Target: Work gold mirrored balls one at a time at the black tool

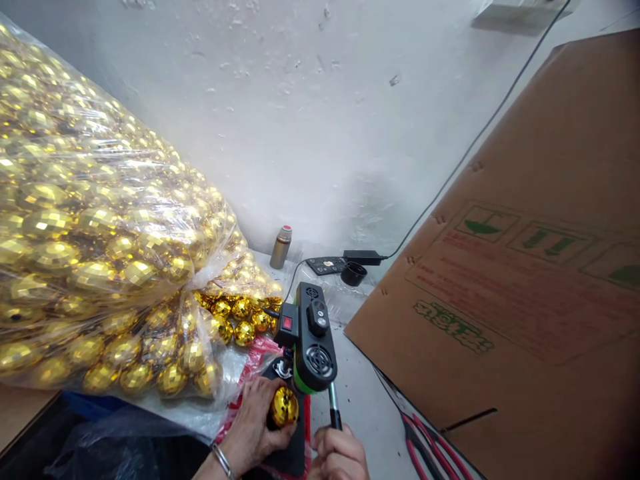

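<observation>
My left hand (255,427), with a metal bracelet at the wrist, grips a shiny gold faceted ball (285,406). The ball sits over the black base (290,457) of a small bench drill press (316,337), just below its head. A dark hole shows on the ball's near side. My right hand (339,453) is wrapped around the black grip of the drill press lever (335,405), which slopes down from the head. The drill bit is mostly hidden by the head and my left hand. A red switch (287,323) sits on the machine's left side.
A large clear bag (115,220) of gold balls fills the left, with loose gold balls (244,333) spilling toward the machine. A large cardboard box (520,267) stands at right, red-handled pliers (430,447) beside it. Behind are a metal canister (281,248), a power adapter (363,257) and a black cup (354,273).
</observation>
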`<move>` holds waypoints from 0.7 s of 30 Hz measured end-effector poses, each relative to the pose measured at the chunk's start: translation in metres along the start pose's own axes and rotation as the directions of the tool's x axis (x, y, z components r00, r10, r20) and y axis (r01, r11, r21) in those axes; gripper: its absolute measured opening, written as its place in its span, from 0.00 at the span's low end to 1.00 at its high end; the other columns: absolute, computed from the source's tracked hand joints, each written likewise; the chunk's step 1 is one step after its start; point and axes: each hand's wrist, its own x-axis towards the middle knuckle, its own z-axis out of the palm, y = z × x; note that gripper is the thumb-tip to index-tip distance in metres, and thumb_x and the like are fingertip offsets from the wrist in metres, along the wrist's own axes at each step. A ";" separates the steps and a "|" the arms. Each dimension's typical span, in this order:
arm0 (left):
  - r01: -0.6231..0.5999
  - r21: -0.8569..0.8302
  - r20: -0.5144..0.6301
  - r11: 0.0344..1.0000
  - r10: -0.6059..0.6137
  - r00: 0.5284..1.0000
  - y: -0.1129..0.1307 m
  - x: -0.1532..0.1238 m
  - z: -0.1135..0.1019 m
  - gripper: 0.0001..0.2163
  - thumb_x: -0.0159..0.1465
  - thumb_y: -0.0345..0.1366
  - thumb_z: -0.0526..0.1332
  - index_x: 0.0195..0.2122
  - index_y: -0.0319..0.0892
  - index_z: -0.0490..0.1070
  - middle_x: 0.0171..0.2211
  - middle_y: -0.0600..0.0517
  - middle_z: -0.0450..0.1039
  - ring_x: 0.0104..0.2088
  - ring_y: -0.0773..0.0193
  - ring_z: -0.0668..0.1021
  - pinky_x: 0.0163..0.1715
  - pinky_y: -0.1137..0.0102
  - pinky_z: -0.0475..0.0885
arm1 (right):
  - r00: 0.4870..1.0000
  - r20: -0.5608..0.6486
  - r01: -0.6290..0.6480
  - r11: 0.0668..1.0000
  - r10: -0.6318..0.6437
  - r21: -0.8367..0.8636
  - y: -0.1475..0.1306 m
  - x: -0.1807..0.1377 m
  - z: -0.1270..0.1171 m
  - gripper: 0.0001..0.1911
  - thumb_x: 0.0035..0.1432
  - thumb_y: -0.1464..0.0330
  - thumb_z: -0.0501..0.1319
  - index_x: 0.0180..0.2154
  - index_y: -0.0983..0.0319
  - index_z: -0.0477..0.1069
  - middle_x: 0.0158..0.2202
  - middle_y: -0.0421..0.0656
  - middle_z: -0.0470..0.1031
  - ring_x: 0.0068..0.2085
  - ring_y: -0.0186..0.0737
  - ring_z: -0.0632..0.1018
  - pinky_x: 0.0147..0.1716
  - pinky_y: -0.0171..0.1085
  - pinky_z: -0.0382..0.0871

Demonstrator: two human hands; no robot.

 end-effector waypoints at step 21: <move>-0.024 -0.076 -0.024 0.997 0.022 0.999 -0.005 -0.012 -0.008 0.24 0.56 0.34 0.68 0.56 0.44 0.72 0.50 0.42 0.77 0.52 0.44 0.77 0.55 0.47 0.72 | 0.929 0.198 -0.304 0.950 0.313 -0.074 -0.047 0.078 0.007 0.16 0.70 0.72 0.55 0.27 0.61 0.65 0.24 0.37 0.66 0.23 0.30 0.69 0.22 0.31 0.60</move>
